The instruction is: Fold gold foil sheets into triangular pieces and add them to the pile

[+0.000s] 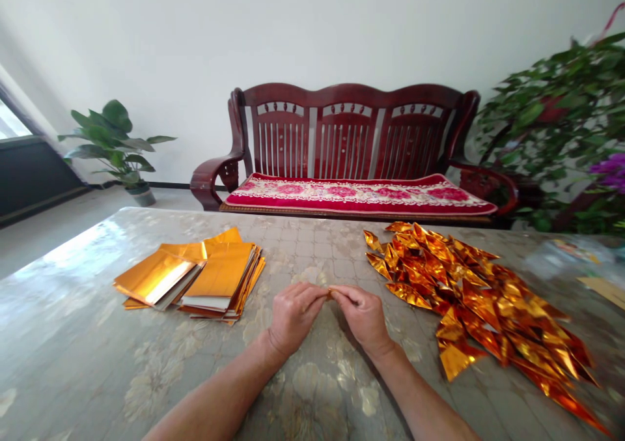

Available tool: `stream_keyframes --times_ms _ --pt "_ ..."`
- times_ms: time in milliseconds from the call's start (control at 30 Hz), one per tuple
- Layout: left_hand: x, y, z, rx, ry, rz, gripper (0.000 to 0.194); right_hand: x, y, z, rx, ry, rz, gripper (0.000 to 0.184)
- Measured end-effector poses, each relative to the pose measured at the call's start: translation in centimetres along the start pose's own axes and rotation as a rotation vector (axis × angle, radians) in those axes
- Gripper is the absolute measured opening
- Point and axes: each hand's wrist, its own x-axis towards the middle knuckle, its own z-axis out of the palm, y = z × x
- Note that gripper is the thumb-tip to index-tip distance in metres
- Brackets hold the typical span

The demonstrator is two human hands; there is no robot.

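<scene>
1. Head view: the left hand [295,314] and right hand [364,317] meet at the fingertips, each grip pinched on a small piece of gold paper [329,294]. The fingers hide most of it, so its folds cannot be told.
2. At the grip, the likeliest trouble seems a tear or a crooked crease, caused by the two pinches pulling unevenly on so little paper. A slack pinch could let it unfold or drop.
3. Below the grip, the tabletop [97,356] looks glossy, so a dropped piece might slide.
4. Left of the grip and apart from it, a stack of gold sheets [219,271] lies loosely fanned, edges out of line. A bump from the left forearm could spread it further; sheets lying so close might lift in pairs.
5. Right of the grip, also apart, folded gold pieces [430,265] overlap in a loose heap. Its near side lies near the right forearm, so a careless swing could flatten or scatter some.
6. Farther right of the grip, past the heap, pieces knocked outward could tangle with a clear plastic bag [566,258].
</scene>
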Motion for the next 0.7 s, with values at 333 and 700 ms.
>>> stream_keyframes --times_ms 333,700 --pt "1.2 -2.2 0.5 -0.533 0.261 -0.59 0.029 0.9 -0.1 -0.5 0.452 0.244 0.535 0.039" --pt "1.7 -1.6 0.2 -0.978 0.019 -0.663 0.047 1.0 -0.3 -0.5 0.542 0.237 0.623 0.046"
